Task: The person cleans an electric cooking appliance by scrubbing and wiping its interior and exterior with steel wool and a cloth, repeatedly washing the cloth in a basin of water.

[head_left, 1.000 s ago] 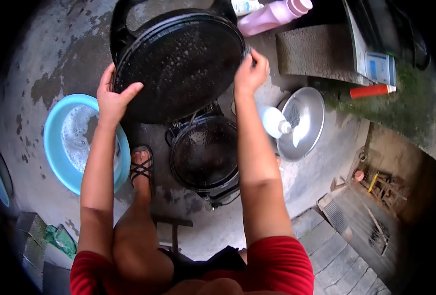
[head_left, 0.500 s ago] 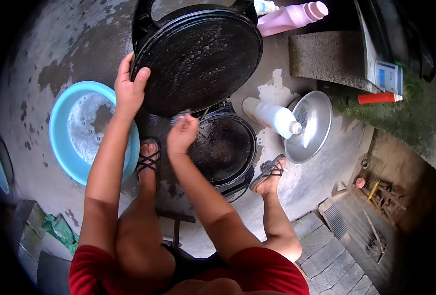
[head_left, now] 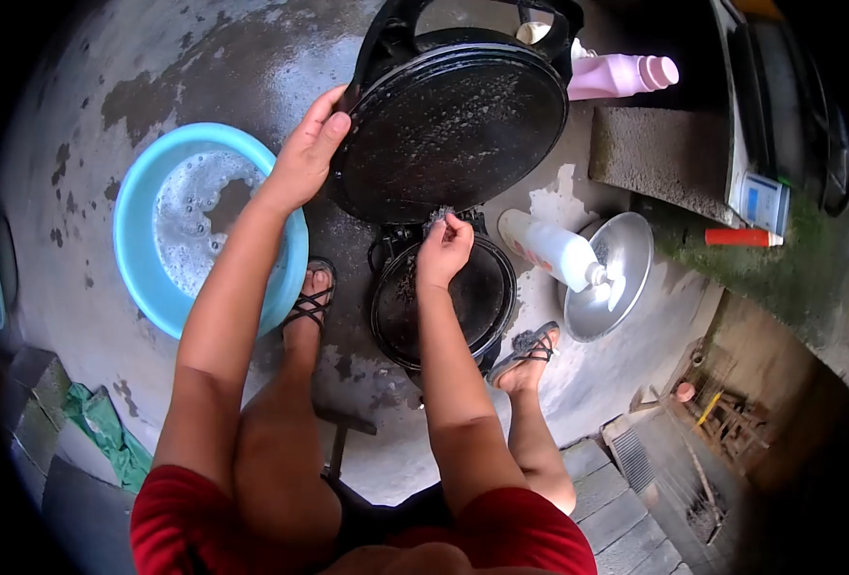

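A black two-plate electric griddle stands on the floor between my feet, with its round lid (head_left: pixel 453 125) raised and wet spots on the inner face. My left hand (head_left: pixel 309 153) grips the lid's left edge, thumb on the near side. Near the lid's lower edge, by the hinge, my right hand (head_left: pixel 444 254) pinches a small greyish scrubber that looks like steel wool (head_left: pixel 442 215). Below that hand lies the dark lower plate (head_left: pixel 483 299), partly covered by my forearm.
A blue basin (head_left: pixel 127 244) of sudsy water is on the left. To the right are a white bottle (head_left: pixel 554 247) and a metal bowl (head_left: pixel 635 249). A pink bottle (head_left: pixel 616 76) lies beyond the lid. My sandalled feet flank the griddle.
My right hand has moved rightward and up with the scrubber, from the lid's lower left to near the hinge. My left hand keeps its hold on the lid. The whole view has shifted.
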### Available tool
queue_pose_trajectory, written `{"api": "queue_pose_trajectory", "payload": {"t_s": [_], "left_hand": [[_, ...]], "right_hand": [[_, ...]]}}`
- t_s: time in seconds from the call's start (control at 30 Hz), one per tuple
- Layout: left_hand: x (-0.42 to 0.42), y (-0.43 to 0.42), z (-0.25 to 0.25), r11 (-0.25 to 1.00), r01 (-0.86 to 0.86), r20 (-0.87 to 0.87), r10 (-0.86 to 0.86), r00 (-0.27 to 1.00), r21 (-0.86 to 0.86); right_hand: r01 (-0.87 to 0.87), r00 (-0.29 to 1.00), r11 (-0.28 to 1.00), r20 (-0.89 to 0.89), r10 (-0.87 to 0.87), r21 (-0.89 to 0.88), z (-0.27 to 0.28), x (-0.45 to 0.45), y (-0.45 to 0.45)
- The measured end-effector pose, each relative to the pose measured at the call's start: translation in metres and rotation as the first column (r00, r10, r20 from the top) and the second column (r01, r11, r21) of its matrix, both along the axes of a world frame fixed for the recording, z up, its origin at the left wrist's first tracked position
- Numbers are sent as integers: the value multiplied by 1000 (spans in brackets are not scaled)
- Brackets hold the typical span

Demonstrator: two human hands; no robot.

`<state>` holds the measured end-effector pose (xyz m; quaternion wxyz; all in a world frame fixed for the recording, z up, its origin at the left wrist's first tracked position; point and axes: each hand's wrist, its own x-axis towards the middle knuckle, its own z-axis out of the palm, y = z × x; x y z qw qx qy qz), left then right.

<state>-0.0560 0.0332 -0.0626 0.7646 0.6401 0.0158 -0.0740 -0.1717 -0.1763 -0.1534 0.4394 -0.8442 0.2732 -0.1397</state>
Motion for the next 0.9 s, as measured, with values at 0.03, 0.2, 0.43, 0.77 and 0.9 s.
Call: {"api": "queue_pose_trajectory", "payload": {"t_s": [0.03, 0.2, 0.43, 0.77, 0.9], "left_hand": [[1, 1, 1, 1000, 11, -11, -12, 1000, -21], [-1, 1, -3, 990, -26, -76, 16, 997, -142], [-1, 10, -12, 935, -3, -164, -58, 985, -354], [0, 9, -1, 876, -18, -214, -97, 972, -482], [1, 4, 0, 872, -34, -218, -84, 972, -489]], "right_hand": [[67, 998, 996, 16, -68, 51, -1, 1, 5], [69, 987, 997, 147, -66, -15, 18, -3, 94], [-289, 720, 890, 534, 444, -352, 107, 98, 117], [-596, 721, 694, 111, 684, -405, 23, -9, 48], [-630, 589, 638, 263, 764, -442, 66, 39, 78]]}}
